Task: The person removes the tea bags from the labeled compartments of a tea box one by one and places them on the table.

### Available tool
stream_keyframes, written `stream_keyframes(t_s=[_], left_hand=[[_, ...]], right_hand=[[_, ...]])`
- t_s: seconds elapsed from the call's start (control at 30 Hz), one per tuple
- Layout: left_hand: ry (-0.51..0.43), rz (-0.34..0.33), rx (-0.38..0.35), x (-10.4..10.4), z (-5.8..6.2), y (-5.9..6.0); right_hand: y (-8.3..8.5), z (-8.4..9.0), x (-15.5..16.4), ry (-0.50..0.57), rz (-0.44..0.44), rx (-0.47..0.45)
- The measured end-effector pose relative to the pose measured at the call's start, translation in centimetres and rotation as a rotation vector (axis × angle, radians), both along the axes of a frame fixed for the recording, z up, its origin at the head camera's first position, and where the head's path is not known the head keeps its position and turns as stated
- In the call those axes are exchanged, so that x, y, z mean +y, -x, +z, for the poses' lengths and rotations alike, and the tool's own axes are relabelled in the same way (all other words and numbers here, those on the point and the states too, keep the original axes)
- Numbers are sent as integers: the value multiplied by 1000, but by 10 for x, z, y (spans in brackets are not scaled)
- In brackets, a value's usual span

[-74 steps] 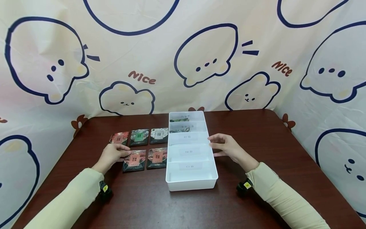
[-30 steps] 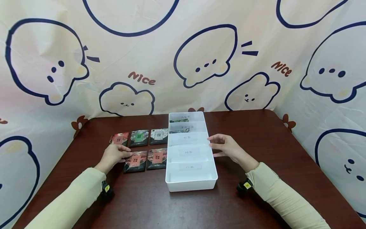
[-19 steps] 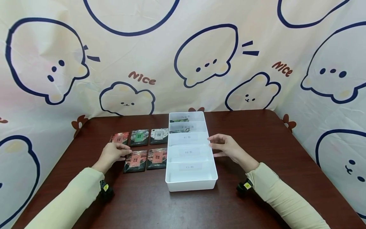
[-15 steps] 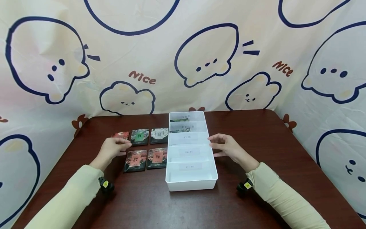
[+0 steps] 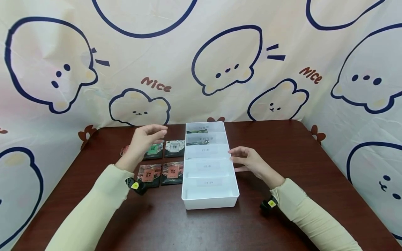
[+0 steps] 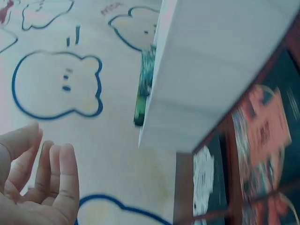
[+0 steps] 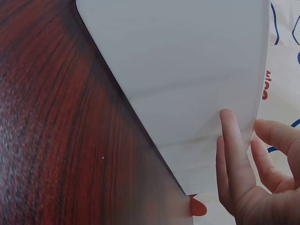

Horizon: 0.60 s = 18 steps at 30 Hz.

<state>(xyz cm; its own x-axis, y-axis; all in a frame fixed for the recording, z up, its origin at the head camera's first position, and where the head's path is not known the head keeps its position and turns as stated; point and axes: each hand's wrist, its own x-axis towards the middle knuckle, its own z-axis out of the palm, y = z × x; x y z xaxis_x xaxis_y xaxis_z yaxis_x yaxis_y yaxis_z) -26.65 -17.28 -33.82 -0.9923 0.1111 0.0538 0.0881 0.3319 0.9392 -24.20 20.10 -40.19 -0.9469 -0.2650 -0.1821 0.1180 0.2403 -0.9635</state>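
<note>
My left hand (image 5: 146, 141) is raised over the back row of tea sachets, fingers loosely bent and nothing between them; the left wrist view shows the thumb apart from the fingertips. Under it, a red sachet (image 5: 124, 150) and a green-labelled sachet (image 5: 154, 150) are partly covered. A white-labelled sachet (image 5: 175, 148) lies beside them. Two red-labelled sachets, one left (image 5: 149, 175) and one right (image 5: 172, 172), form the front row. My right hand (image 5: 249, 160) touches the right side of a white divided box (image 5: 210, 203); in the right wrist view its fingers (image 7: 232, 140) rest along the outer wall.
The box has several compartments with Chinese paper labels. Sachets stand in its two farthest compartments, a green one (image 5: 197, 131) at the very back and another (image 5: 198, 142) before it. Everything rests on a dark brown table (image 5: 150, 223), with a cartoon-printed curtain (image 5: 182, 62) behind it.
My left hand has left the sachets at the left, risen and moved back and to the right. The front-left sachet shifted slightly rightward earlier. My right hand and the box have stayed put.
</note>
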Motion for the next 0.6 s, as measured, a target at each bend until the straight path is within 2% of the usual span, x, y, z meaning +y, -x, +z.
stream_keyframes(t_s=[0.13,0.3,0.4,0.6], left_hand=[[1,-47,-11,21,-4,11],[30,-90,-51,41,-17,23],[54,-103,-65,48,-25,28],[77,-131,-89,55,-33,33]], right_hand=[[0,0,0,3,-1,-2],[1,0,-1,11,1,-13],[1,0,-1,15,4,-13],[2,-1,-1,17,-1,-17]])
